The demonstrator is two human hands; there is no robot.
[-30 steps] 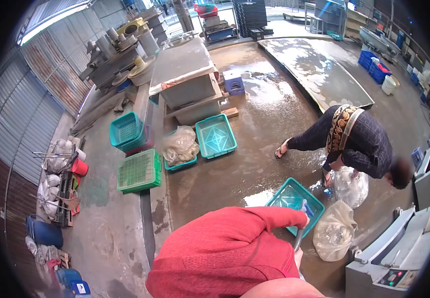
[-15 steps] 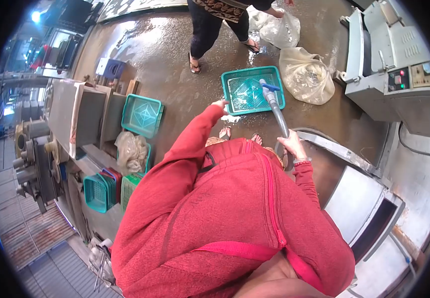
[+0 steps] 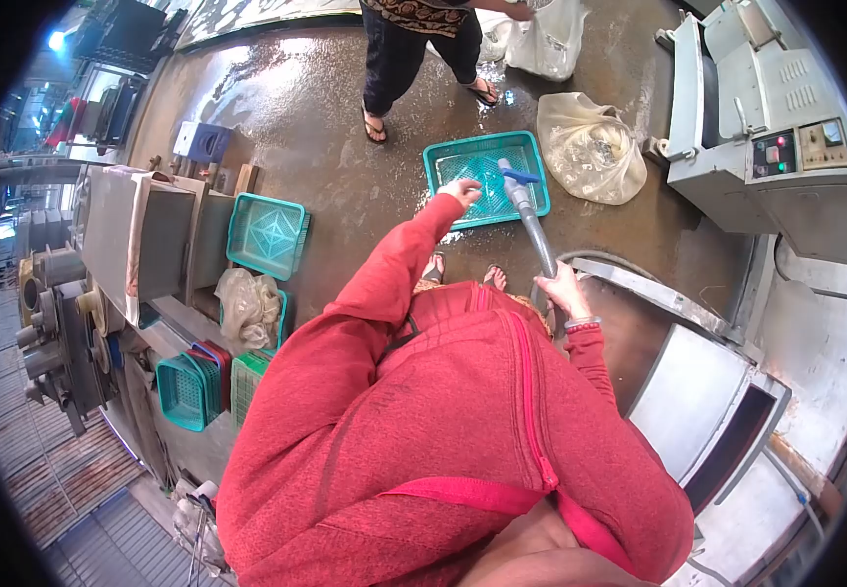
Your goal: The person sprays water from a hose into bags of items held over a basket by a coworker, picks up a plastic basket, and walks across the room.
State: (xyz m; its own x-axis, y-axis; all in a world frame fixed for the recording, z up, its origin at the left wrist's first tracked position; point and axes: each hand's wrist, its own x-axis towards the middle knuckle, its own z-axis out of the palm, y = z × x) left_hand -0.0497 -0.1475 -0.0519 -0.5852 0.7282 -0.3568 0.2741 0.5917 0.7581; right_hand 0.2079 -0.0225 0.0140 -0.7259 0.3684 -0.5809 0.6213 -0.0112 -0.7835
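Hose (image 3: 535,231) in right hand (image 3: 562,291), basket (image 3: 472,161) beyond

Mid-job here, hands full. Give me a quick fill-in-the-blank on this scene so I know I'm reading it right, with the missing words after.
1. The wearer's ____ hand grips the grey pipe.
2. The valve handle on that pipe is coloured ____.
3. In the head view, the teal crate lies to the ____ of the pale sack.
4. The control panel shows a red light and a ____ one.

Missing words: right; blue; left; green.
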